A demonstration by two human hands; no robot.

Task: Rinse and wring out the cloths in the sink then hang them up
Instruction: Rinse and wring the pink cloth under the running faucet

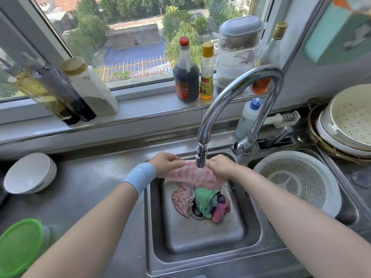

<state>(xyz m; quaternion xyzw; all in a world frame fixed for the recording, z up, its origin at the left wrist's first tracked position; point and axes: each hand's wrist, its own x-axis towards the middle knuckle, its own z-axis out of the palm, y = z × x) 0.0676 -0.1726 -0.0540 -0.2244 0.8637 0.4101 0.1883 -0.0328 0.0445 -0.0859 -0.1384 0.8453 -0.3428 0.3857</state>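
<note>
Rinsing stage only: left hand and right hand each pinch the checked cloth closed-grip under the tap, three cloths bunched at sink drain, nothing wrung or hung.

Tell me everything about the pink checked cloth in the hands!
The pink checked cloth is thin fabric with pink and white squares. It is stretched between the left hand and the right hand, sagging in the middle, right under the faucet spout and above the sink. It hangs over other cloths below.
</note>
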